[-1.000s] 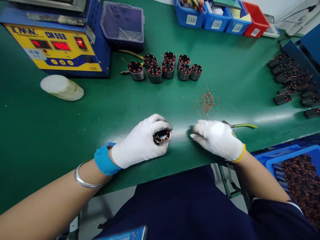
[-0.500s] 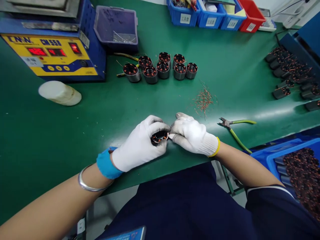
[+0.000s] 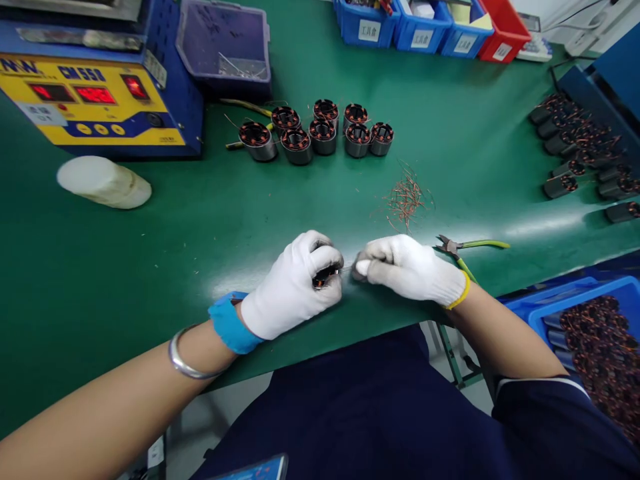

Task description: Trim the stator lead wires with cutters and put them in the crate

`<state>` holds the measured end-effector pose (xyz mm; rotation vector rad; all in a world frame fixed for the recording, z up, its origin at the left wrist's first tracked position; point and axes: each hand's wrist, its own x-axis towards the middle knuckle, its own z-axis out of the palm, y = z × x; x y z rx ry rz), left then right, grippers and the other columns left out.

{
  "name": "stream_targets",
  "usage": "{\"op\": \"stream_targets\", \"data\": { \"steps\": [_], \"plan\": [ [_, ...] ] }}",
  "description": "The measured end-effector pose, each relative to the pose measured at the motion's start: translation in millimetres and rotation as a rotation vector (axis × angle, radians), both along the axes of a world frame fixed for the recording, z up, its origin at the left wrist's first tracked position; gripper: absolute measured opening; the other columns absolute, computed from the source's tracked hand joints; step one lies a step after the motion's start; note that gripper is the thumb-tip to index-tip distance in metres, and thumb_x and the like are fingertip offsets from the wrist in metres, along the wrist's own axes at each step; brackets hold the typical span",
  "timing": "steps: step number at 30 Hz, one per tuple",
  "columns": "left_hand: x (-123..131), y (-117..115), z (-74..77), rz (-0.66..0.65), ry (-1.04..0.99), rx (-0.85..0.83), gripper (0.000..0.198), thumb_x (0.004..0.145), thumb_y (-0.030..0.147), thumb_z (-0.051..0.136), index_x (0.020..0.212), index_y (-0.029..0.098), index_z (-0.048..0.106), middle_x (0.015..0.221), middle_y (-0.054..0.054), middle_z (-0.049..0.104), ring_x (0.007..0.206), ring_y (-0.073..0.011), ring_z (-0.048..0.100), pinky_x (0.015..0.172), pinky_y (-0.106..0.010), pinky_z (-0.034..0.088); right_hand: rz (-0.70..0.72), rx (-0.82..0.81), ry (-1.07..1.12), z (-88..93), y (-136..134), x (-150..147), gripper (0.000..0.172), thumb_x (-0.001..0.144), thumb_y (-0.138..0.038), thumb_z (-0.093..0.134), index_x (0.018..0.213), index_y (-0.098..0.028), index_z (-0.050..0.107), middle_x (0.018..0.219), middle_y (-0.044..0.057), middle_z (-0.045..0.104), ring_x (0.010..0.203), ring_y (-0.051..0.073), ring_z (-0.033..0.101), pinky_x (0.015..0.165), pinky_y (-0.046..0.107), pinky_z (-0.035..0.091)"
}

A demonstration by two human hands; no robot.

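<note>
My left hand (image 3: 300, 283), in a white glove, is wrapped round a motor stator (image 3: 323, 277); the fingers cover most of it. From the stator's right side a thin wire (image 3: 347, 269) runs across to my right hand (image 3: 400, 267), also gloved. The thumb and forefinger of that hand are pinched on the wire's end. Green-handled cutting pliers (image 3: 453, 247) lie open on the table to the right of my right hand. Just beyond the hands is a loose pile of copper wire clippings (image 3: 406, 199).
Several wound stators (image 3: 323, 135) stand in a group farther back. A yellow-and-blue machine (image 3: 100, 100), a white jar (image 3: 104, 182) and a purple bin (image 3: 223, 47) are at left. More stators (image 3: 561, 185) stand at right, and a blue crate (image 3: 540, 313) of them sits beside me.
My right hand has moved to the right, away from the left, and a wire now shows stretched between them. My left hand has turned the stator slightly, hiding more of it.
</note>
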<state>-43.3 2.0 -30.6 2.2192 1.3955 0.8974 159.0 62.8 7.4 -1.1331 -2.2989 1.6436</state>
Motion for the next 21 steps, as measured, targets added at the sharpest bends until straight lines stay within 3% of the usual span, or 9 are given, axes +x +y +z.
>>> {"op": "stream_targets", "data": {
  "steps": [3, 6, 10, 17, 21],
  "plan": [
    [-0.6, -1.2, -2.3, -0.004, 0.022, -0.001, 0.011, 0.072, 0.015, 0.051, 0.080, 0.020, 0.056, 0.087, -0.005, 0.051, 0.078, -0.0185, 0.052, 0.068, -0.034, 0.045, -0.025, -0.335, 0.075, -1.5, 10.5, -1.9, 0.032, 0.091, -0.044, 0.044, 0.094, -0.018, 0.061, 0.072, 0.000, 0.063, 0.060, 0.009, 0.054, 0.057, 0.023, 0.044],
    [-2.4, -2.5, -4.6, -0.014, 0.046, 0.004, 0.012, 0.073, 0.016, 0.052, 0.083, 0.020, 0.057, 0.090, -0.006, 0.051, 0.080, -0.0198, 0.051, 0.070, -0.036, 0.046, 0.074, -0.533, 0.034, -4.0, 16.6, -10.1, 0.024, 0.081, -0.040, 0.062, 0.090, -0.017, 0.062, 0.077, 0.002, 0.067, 0.061, 0.010, 0.060, 0.056, 0.021, 0.048],
    [-3.4, -2.9, -6.3, -0.034, 0.070, 0.019, 0.012, 0.075, 0.018, 0.051, 0.085, 0.020, 0.057, 0.092, -0.007, 0.052, 0.083, -0.0212, 0.051, 0.071, -0.037, 0.046, 0.059, -0.563, 0.001, -10.6, 14.3, -20.7, 0.027, 0.069, -0.037, 0.075, 0.077, -0.016, 0.061, 0.067, 0.001, 0.068, 0.058, 0.010, 0.064, 0.056, 0.021, 0.053],
    [-3.5, -5.0, 0.5, -0.035, 0.104, -0.038, 0.013, 0.076, 0.020, 0.051, 0.088, 0.018, 0.054, 0.091, -0.009, 0.053, 0.083, -0.0231, 0.052, 0.073, -0.041, 0.048, -0.038, -0.583, 0.037, -12.4, 3.6, -28.1, 0.016, 0.080, -0.025, 0.065, 0.070, -0.015, 0.058, 0.056, -0.001, 0.065, 0.049, 0.010, 0.062, 0.051, 0.020, 0.053],
    [-11.8, -8.5, 4.0, -0.055, -0.040, -0.181, 0.059, 0.064, 0.019, 0.059, 0.121, 0.015, 0.044, 0.114, -0.014, 0.053, 0.102, -0.0282, 0.055, 0.090, -0.048, 0.048, -0.131, -0.469, 0.079, -14.1, -7.8, -28.4, 0.009, 0.083, -0.020, 0.059, 0.076, -0.015, 0.059, 0.066, 0.000, 0.067, 0.056, 0.010, 0.064, 0.053, 0.020, 0.054]
  ]
}}
